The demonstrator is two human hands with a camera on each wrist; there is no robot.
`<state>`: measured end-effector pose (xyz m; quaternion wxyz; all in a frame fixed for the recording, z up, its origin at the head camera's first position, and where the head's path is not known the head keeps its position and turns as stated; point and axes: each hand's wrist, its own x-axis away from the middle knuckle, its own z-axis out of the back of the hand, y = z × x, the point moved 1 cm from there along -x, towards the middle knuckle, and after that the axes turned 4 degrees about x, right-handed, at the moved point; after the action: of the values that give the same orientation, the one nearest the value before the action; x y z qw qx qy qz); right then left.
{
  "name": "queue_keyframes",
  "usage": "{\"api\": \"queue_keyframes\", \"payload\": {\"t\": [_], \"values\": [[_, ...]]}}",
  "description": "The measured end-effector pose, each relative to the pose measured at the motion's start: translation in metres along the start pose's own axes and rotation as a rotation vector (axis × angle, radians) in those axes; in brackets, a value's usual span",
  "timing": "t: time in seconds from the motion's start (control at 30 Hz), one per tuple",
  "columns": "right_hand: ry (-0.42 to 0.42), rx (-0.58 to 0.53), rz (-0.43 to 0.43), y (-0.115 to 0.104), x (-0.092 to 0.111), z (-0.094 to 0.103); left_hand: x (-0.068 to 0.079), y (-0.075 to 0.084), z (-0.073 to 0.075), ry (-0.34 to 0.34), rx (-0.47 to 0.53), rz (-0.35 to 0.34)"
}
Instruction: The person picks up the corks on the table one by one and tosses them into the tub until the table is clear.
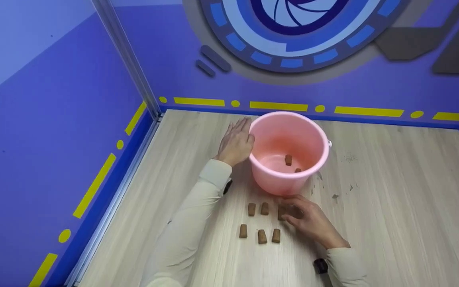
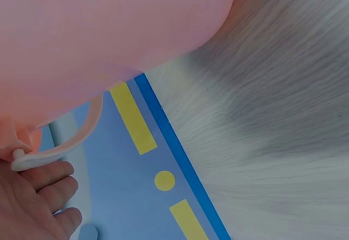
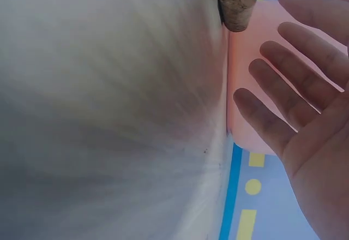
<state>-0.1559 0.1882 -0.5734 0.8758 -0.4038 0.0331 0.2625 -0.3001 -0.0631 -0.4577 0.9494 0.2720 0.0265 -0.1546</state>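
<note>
A pink bucket [image 1: 289, 185] stands upright on the table, with two brown corks visible inside, one of them a cork [image 1: 288, 160] on the bottom. At its left rim is my left hand [image 1: 235, 143], fingers extended along the outside; the left wrist view shows them beside the white handle [image 2: 60, 151]. My right hand [image 1: 311, 221] is in front of the bucket, thumb and fingers spread apart around a cork [image 1: 281, 213] on the table. In the right wrist view that hand's fingers are straight and apart, close to a tapered cork [image 3: 237, 5].
Several more corks lie in front of the bucket, among them a cork [image 1: 243, 230] at the left and a cork [image 1: 276, 235] nearer me. Blue panels [image 1: 165, 71] with yellow marks wall the wooden table [image 1: 393, 199] at the back and left.
</note>
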Motion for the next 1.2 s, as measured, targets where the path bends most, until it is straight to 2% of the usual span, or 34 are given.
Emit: {"api": "queue_keyframes", "payload": {"t": [0.33,0.5,0.83,1.2], "values": [[-0.072,-0.022,-0.022,0.0019,0.0003,-0.0023,-0.0002,0.0001,-0.0004,0.003,0.001,-0.001],[-0.091,-0.014,0.001,0.0018,-0.0001,-0.0035,0.0003,0.0003,0.0001,0.005,-0.009,-0.001],[-0.080,0.010,0.047,0.0026,0.0018,-0.0052,0.0005,0.0023,0.0013,-0.013,-0.008,0.007],[-0.097,0.008,0.039,0.0014,0.0021,-0.0059,0.0004,0.0017,0.0010,0.004,0.002,0.001]]}}
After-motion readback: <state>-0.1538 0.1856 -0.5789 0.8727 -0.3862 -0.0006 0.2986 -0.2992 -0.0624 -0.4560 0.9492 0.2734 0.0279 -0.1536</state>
